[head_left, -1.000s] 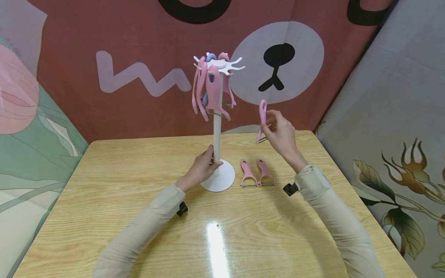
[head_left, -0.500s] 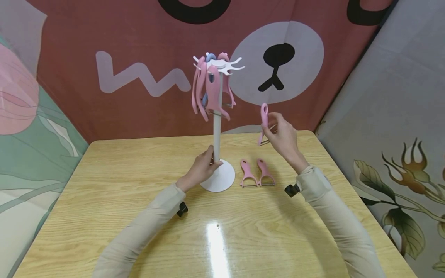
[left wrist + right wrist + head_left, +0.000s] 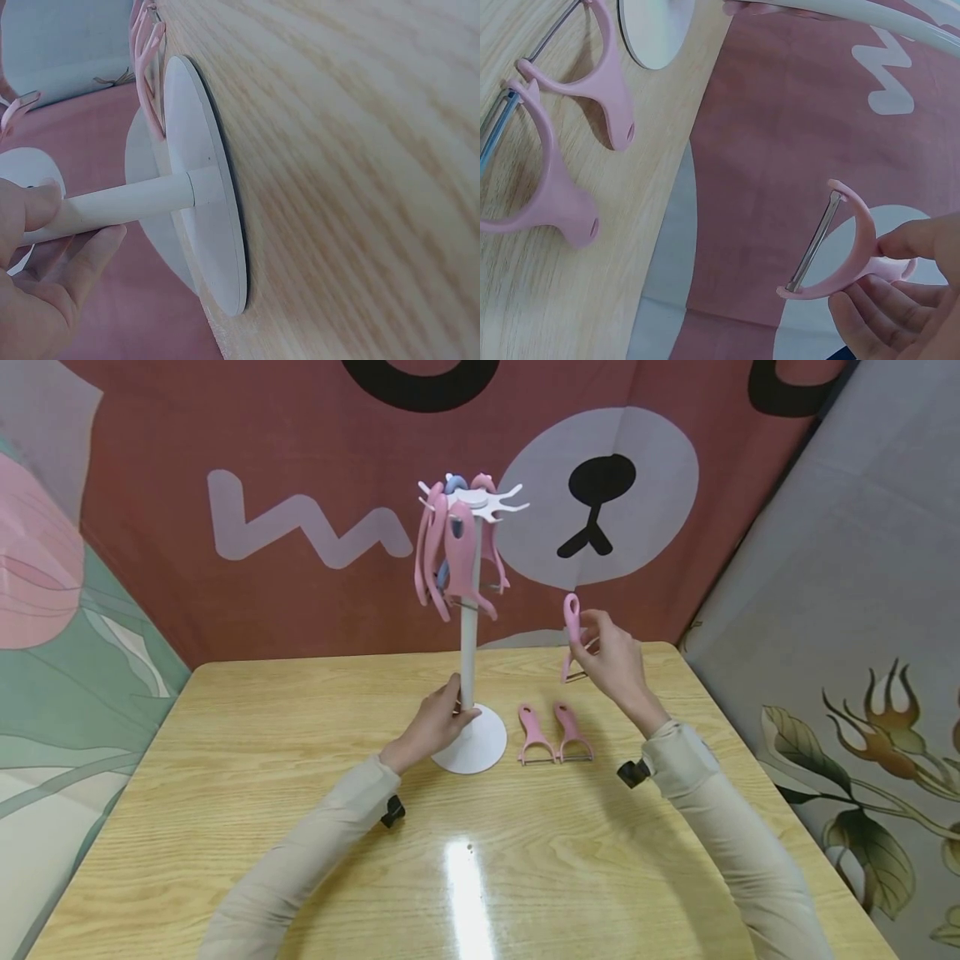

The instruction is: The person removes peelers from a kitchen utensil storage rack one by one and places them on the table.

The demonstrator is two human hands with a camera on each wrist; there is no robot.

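My left hand (image 3: 433, 723) grips the white pole of a display stand (image 3: 468, 647) just above its round base (image 3: 202, 255). From the stand's white top hooks hang several pink peelers (image 3: 462, 556) and a blue one (image 3: 454, 484), mostly on the left and front. Held up in my right hand (image 3: 611, 656) is a pink peeler (image 3: 859, 255), pinched between thumb and fingers, its loop end upward and blade downward. In the right wrist view its metal blade (image 3: 814, 240) faces away from the palm. Below that hand, two pink peelers (image 3: 530, 727) lie side by side on the table, right of the base.
The wooden table (image 3: 300, 852) ends at the back against a red cloth (image 3: 330, 602) with printed shapes. A grey flowered cloth (image 3: 817, 610) hangs on the right side. Several white hooks on the stand's right (image 3: 512, 507) carry no peeler.
My right hand has lowered slightly and drifted a little right with the pink peeler in it. The left hand and the stand have stayed where they were.
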